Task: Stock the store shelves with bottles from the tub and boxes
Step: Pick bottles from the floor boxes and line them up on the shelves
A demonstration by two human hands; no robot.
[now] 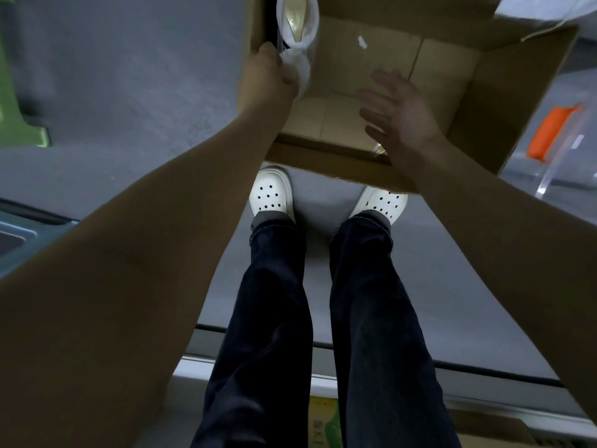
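The left hand [274,72] curls its fingers round a white bottle [298,27] above them; the right hand [400,114] hovers, fingers spread, over the box [484,101], seemingly almost emptied. Shelving remains.

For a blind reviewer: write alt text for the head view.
Looking down, the left hand grips a white bottle at the left wall of an open cardboard box, while the right hand hovers open over the box. Below stand white clogs and dark trousers.

Left hand [274,77] grips white bottle [298,25] at cardboard box [484,101].
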